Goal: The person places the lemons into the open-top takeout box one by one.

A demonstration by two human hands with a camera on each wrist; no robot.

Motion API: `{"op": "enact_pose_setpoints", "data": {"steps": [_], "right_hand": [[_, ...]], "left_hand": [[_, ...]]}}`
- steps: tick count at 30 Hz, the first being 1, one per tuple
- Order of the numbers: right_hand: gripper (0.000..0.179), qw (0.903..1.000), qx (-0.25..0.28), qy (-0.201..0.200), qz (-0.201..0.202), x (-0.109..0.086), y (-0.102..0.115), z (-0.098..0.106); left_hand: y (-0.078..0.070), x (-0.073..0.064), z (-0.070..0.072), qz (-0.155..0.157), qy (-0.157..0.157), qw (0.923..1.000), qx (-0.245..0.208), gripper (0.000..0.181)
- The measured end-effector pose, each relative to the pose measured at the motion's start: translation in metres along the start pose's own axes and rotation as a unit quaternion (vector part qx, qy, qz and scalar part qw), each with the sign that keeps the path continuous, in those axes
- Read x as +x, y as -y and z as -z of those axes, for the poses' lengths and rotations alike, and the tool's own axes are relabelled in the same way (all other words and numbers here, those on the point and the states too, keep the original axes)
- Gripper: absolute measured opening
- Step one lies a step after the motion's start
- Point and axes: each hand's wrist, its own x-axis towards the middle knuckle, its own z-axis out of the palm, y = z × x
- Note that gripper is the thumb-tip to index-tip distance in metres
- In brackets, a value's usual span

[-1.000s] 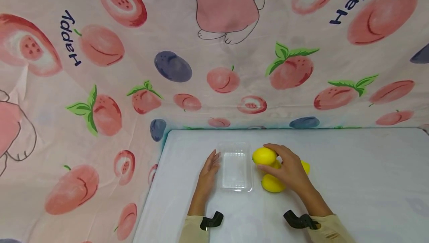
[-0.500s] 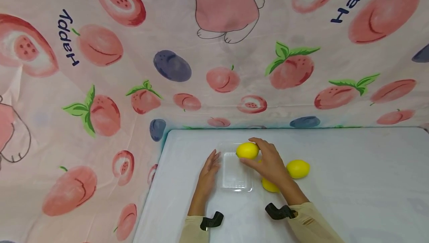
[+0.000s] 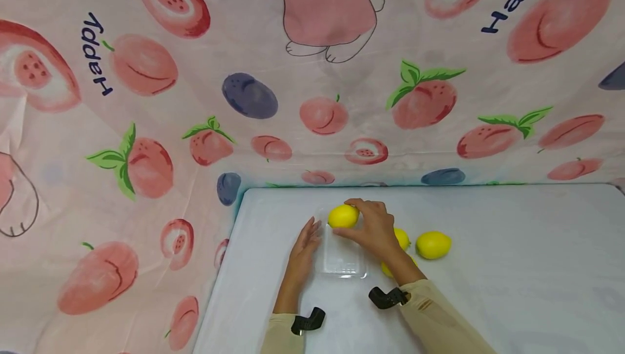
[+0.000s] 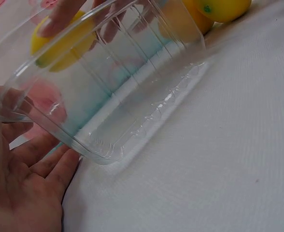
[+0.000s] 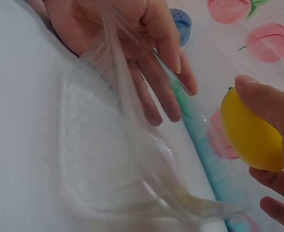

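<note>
In the head view my right hand [image 3: 375, 230] grips a yellow lemon [image 3: 343, 216] between thumb and fingers, above the far end of a clear plastic container [image 3: 342, 276]. The right wrist view shows this lemon [image 5: 248, 130] held up over the rim, apart from the container floor. My left hand [image 3: 304, 246] rests along the container's left side with its fingers extended; the left wrist view shows its fingers [image 4: 40, 166] against the outer wall. To the right of the container lie a lemon [image 3: 402, 238] and another lemon [image 3: 387, 270], both partly hidden by my right arm.
Farther right a separate lemon [image 3: 433, 245] lies on the white tabletop [image 3: 527, 267]. A fruit-printed cloth [image 3: 312, 77] hangs behind and to the left of the table. Each wrist carries a black camera mount [image 3: 308, 321].
My right hand has carried the lemon leftward from beside the container to over its far end. The lemons on the right are uncovered in part. The left hand has stayed in place.
</note>
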Motion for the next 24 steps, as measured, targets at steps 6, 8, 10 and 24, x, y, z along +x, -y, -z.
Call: {"op": "enact_pose_setpoints", "data": {"steps": [6,8,10,24], "right_hand": [[0.074,0.9996,-0.026,-0.004,-0.008,0.006,0.004,-0.016],[0.075,0.9993,-0.034,-0.009,-0.008,0.006,0.005,-0.019],[0.075,0.9991,-0.041,-0.012,-0.004,0.006,0.006,-0.022],[0.072,0.9952,-0.095,-0.014,0.018,0.008,0.007,-0.033]], "left_hand": [[0.002,0.000,0.001,0.007,0.002,1.0000,0.004,0.054],[0.003,0.000,0.001,0.008,0.001,0.9999,0.010,0.053],[0.005,0.000,0.001,0.008,0.000,0.9999,0.012,0.053],[0.007,0.002,0.002,0.013,0.003,0.9998,-0.014,0.053]]}}
